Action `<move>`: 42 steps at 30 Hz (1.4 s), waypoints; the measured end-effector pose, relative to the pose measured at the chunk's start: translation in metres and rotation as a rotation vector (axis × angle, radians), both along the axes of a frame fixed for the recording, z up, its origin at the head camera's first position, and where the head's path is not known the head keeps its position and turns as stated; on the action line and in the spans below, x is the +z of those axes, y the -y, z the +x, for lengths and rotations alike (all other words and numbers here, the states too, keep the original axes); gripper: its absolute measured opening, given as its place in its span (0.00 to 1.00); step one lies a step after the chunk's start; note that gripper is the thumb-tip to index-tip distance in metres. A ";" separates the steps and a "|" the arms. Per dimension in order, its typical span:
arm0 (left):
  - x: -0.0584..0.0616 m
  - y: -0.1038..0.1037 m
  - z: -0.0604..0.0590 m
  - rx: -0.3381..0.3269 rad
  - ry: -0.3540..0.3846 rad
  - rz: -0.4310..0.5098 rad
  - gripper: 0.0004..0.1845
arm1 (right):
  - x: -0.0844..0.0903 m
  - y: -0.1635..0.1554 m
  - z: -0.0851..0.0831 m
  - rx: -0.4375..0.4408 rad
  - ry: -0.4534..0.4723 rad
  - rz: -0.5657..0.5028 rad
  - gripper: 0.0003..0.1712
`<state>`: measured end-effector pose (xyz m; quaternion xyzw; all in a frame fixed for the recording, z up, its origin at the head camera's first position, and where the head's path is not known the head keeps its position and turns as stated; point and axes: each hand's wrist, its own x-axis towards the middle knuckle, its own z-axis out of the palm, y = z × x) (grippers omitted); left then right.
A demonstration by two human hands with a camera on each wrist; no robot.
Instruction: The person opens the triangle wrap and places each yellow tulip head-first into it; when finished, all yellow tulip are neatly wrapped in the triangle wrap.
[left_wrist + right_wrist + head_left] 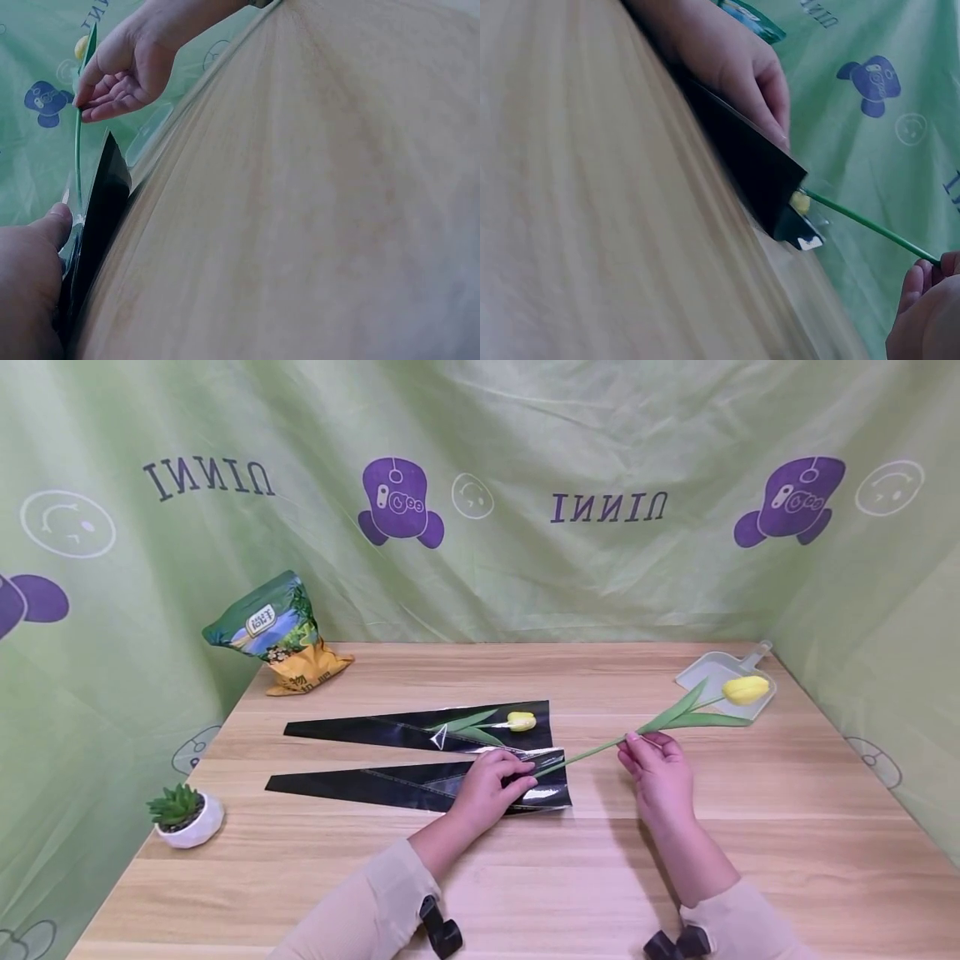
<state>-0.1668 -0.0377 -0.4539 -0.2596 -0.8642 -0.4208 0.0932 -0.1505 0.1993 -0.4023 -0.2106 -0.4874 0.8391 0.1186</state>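
My right hand (663, 781) pinches the green stem of a yellow tulip (745, 691), its bloom pointing to the right. The stem's lower end reaches the mouth of a black flower sleeve (330, 782) with a clear front. At that mouth, my left hand (486, 787) grips the sleeve's edge between thumb and fingers. The left wrist view has the thumb (56, 225) against the clear film, and the black back (109, 187) standing away from it. Behind lies a second black sleeve (337, 732) with another yellow tulip (521, 721) inside.
A small potted succulent (191, 822) stands at the left edge of the wooden table (540, 885). At the back left is a green and yellow snack bag (277, 631). A pale dustpan (716, 668) lies at the back right, partly behind the held tulip. Green curtains (525, 585) surround the table.
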 end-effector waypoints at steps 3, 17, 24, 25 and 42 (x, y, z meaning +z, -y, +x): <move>0.000 -0.001 0.000 0.007 0.004 0.003 0.12 | -0.003 0.007 0.002 0.030 0.008 0.013 0.08; 0.001 -0.004 0.001 0.020 0.012 0.025 0.11 | -0.011 0.034 0.008 0.119 0.030 0.098 0.09; 0.001 -0.004 0.000 0.015 -0.005 0.023 0.11 | -0.015 0.042 0.010 0.132 0.021 0.073 0.09; 0.001 -0.005 0.000 0.015 -0.009 0.019 0.11 | -0.015 0.043 0.009 0.132 0.021 0.070 0.09; 0.002 -0.006 0.001 0.022 -0.051 0.006 0.10 | -0.019 0.053 0.011 0.184 0.043 0.096 0.09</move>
